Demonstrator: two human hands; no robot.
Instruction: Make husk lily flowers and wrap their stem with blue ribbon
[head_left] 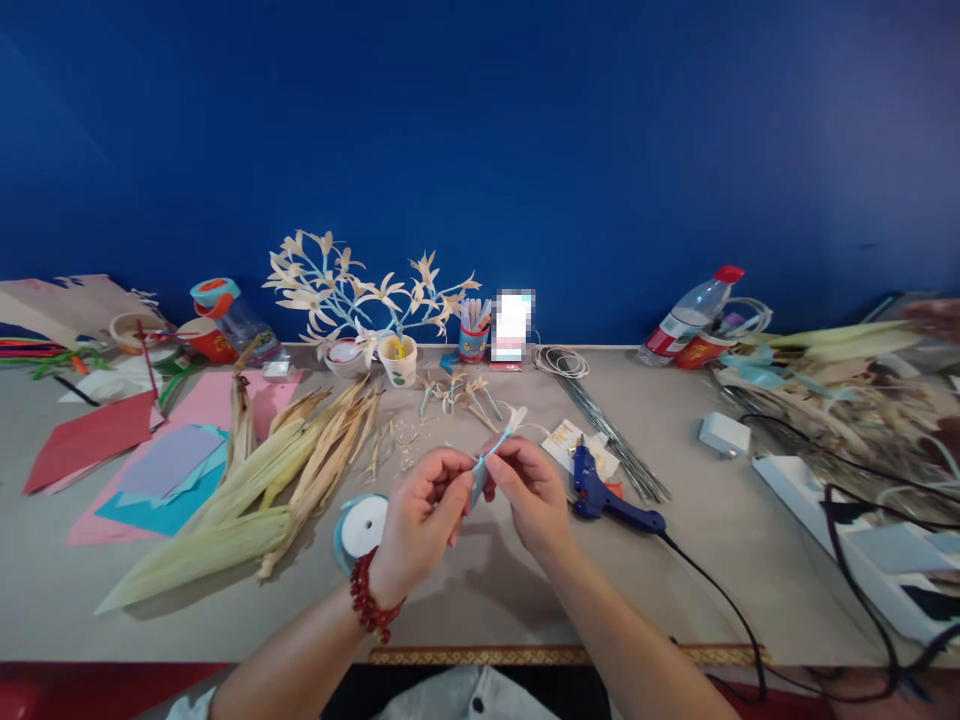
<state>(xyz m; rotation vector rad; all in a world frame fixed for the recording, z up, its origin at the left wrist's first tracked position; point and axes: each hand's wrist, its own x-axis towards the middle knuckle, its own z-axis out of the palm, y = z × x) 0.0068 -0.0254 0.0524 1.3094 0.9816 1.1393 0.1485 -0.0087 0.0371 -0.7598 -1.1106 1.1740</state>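
Between my hands is a small pale flower (516, 418) on a thin stem (499, 440) wrapped in light blue, tilted up to the right. My left hand (427, 505) is closed on a light blue ribbon (478, 478) at the stem's lower end. With thumb and fingers pinched, my right hand (534, 490) grips the stem just below the flower. The fingers hide part of the ribbon. Beside my left wrist lies a ribbon spool (367, 522) with a white face. Several similar small flowers (454, 392) lie on the table behind my hands.
A blue glue gun (600, 490) with a black cord lies right, near metal wires (615, 440). Corn husks (240, 500) and coloured paper (172, 465) spread left. Flower stems stand in a paper cup (397, 362) behind. A power strip (806, 520) and husk pile (817, 400) are far right.
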